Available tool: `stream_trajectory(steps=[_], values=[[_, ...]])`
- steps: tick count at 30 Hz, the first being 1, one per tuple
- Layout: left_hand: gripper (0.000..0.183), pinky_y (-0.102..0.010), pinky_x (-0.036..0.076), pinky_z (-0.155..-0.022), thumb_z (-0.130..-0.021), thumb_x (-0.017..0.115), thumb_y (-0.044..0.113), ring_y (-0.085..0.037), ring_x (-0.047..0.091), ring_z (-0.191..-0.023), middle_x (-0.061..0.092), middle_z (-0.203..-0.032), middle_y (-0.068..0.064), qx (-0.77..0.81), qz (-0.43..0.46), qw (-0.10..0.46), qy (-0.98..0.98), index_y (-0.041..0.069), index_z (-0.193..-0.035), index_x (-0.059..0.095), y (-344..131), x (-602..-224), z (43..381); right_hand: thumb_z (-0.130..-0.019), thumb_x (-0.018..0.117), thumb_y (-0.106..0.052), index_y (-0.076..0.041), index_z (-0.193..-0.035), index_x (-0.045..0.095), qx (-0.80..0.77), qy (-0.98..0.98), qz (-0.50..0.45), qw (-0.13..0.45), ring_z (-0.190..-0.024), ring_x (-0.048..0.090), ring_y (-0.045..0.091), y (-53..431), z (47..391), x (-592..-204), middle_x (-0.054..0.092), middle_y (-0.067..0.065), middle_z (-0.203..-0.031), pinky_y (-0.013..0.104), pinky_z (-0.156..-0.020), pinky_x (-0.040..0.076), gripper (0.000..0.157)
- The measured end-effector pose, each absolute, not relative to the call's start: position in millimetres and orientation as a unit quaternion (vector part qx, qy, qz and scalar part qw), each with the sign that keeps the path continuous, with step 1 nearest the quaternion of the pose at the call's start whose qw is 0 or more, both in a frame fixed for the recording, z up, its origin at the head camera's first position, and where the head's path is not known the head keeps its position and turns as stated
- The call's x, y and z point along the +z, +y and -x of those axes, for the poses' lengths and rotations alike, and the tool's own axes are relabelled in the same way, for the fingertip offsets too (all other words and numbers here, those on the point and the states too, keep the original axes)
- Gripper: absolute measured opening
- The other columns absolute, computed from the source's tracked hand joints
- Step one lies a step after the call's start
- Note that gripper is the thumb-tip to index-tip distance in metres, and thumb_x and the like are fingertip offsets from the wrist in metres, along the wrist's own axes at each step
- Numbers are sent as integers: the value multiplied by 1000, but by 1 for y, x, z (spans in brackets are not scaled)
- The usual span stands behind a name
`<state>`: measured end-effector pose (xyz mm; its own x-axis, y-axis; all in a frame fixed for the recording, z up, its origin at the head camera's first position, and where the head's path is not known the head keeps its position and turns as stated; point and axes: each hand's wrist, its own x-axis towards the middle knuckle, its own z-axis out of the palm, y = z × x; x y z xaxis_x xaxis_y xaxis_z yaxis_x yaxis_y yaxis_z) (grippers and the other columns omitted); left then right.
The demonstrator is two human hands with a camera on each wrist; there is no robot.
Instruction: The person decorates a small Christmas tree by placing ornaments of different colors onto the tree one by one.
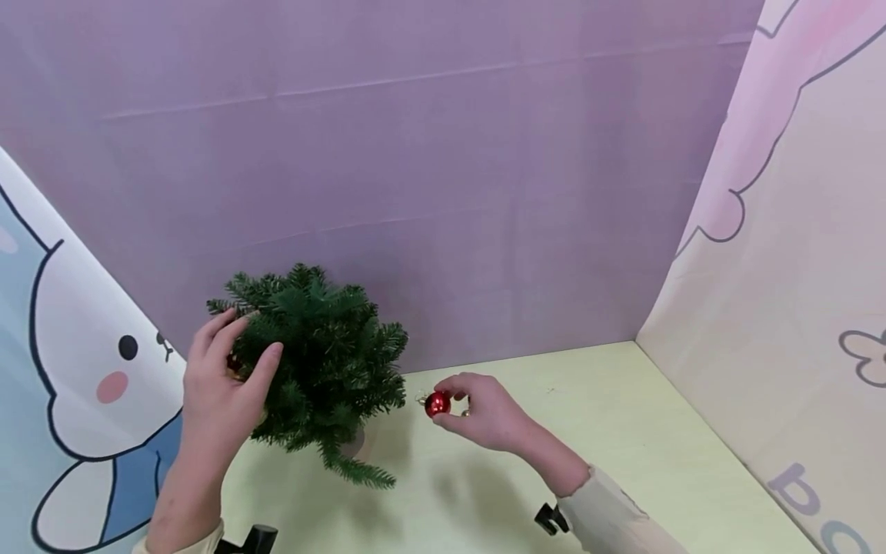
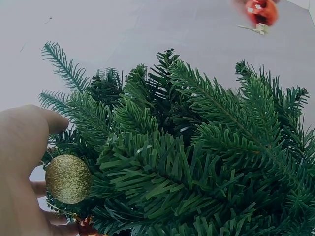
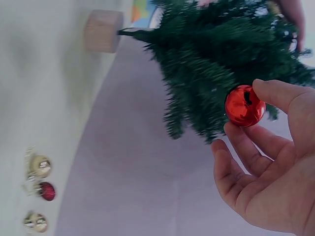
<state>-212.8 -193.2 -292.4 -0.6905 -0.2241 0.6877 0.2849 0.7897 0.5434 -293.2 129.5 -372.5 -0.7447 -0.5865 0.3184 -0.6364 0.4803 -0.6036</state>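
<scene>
A small artificial Christmas tree (image 1: 325,362) stands at the left on the table. In my right hand (image 1: 484,412), thumb and fingertips pinch a shiny red bauble (image 1: 438,404), just right of the branches and apart from them. Its metal cap points toward the tree. My left hand (image 1: 224,385) lies along the tree's left side, thumb and fingers spread at the branches. Close to that hand in the left wrist view hangs a gold glitter bauble (image 2: 69,179); part of a shiny orange-red ornament (image 2: 86,227) shows below it. Some left fingertips are hidden by greenery.
In the right wrist view, gold baubles (image 3: 42,166) and a dark red bauble (image 3: 47,191) lie on the table (image 3: 29,98). The tree's round wooden base (image 3: 103,30) shows there too. A purple backdrop (image 1: 443,192) rises behind, with printed cloth panels on both sides.
</scene>
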Motion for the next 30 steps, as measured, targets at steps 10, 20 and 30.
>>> stream_trajectory(steps=[10,20,30], values=[[52,-29,37,-71,-92,68,20,-29,49,-104,37,-150,-4,-329,15,400,-856,3,-139,52,-193,-293,214,-86,75,-28,-19,-116,69,386,-847,-363,40,-98,56,10,117,276,-337,64,-14,-109,30,-76,50,32],[50,-27,36,-70,-94,66,22,-27,48,-100,36,-150,-5,-329,11,393,-859,3,-138,53,-193,-294,212,-86,75,-30,-23,-115,69,386,-844,-371,38,-99,55,8,107,273,-322,63,-19,-105,29,-76,50,30],[49,-32,36,-74,-94,66,22,-32,45,-118,35,-151,-4,-329,21,391,-859,2,-137,52,-196,-295,213,-87,74,-29,-23,-116,68,391,-834,-387,36,-100,55,8,94,277,-307,63,-17,-108,30,-77,50,30]])
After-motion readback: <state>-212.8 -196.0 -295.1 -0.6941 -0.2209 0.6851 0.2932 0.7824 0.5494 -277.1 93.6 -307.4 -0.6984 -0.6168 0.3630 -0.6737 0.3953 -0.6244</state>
